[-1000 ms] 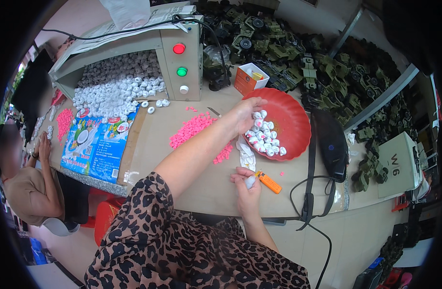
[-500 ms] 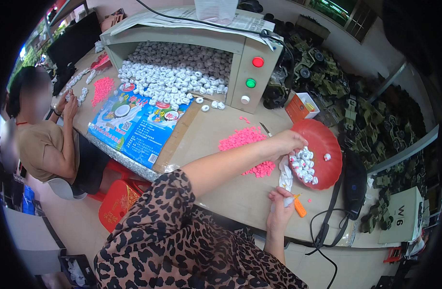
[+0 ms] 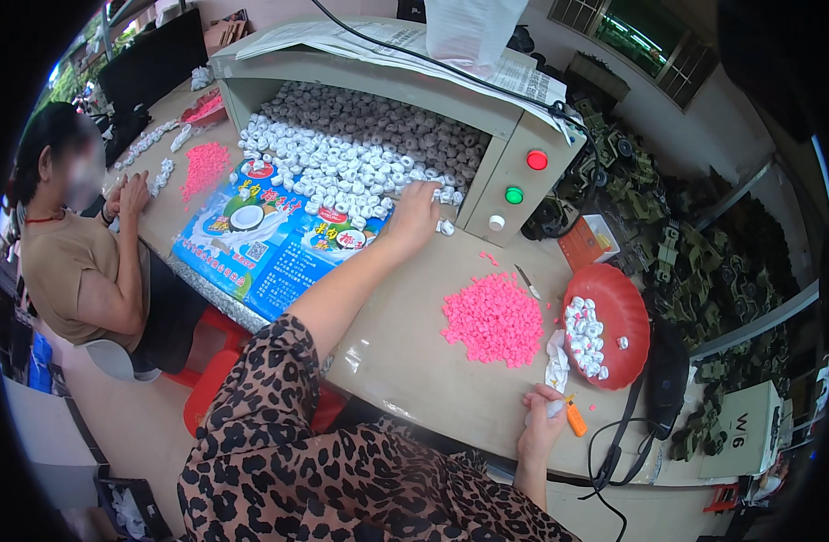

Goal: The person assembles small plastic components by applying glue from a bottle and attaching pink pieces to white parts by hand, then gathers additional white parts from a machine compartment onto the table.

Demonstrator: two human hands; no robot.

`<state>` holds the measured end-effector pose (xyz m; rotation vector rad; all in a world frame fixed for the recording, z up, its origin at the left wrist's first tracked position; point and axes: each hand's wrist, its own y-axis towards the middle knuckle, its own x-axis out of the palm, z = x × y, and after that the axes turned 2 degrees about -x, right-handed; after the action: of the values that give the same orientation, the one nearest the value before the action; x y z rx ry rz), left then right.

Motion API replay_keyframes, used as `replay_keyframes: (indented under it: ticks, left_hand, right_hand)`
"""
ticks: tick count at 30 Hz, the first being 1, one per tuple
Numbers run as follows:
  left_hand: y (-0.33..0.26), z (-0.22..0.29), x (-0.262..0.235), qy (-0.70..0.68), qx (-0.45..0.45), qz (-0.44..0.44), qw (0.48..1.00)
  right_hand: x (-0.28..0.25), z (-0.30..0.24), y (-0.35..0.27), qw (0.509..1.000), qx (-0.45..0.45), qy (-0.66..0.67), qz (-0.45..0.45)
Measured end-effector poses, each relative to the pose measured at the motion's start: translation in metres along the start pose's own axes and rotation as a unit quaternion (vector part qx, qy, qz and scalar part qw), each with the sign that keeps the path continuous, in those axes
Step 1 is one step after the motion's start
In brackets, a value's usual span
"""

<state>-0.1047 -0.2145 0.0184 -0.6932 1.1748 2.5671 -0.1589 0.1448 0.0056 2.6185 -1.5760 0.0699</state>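
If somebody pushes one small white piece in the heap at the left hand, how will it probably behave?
The white pieces look rounded, so one would probably roll or slide easily. Being small, each is likely light to lift. Because they lie loosely against each other, pushing one may well shift its neighbours too.

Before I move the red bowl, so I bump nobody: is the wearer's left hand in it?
No, the left hand is at the white pile, apart from the red bowl.
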Motion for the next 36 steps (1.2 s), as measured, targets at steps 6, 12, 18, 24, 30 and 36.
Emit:
replay_keyframes:
  ticks: [6, 12, 18, 24, 30, 36]
  left_hand:
    - [0.029, -0.014, 0.017, 0.109, 0.004, -0.040, 0.993]
    - [0.024, -0.012, 0.027, 0.123, -0.033, -0.072, 0.989]
    - [0.011, -0.017, 0.015, 0.023, 0.028, -0.041, 0.999]
    - [-0.027, -0.012, -0.083, 0.269, -0.088, -0.059, 0.957]
    - [-0.031, -0.047, -0.107, 0.296, -0.271, -0.175, 0.899]
    - [-0.013, -0.072, -0.087, 0.272, -0.216, -0.078, 0.935]
  right_hand:
    - [0.005, -0.003, 0.000, 0.999, 0.000, -0.032, -0.012]
    - [0.005, 0.000, 0.000, 0.999, 0.000, -0.036, -0.001]
    - [0.005, -0.002, 0.000, 0.999, -0.004, -0.036, -0.013]
    - [0.001, -0.001, 0.000, 0.999, 0.002, -0.033, -0.015]
    - [0.006, -0.004, -0.002, 0.998, 0.003, -0.061, -0.019]
    - [0.007, -0.002, 0.001, 0.997, 0.009, -0.069, -0.014]
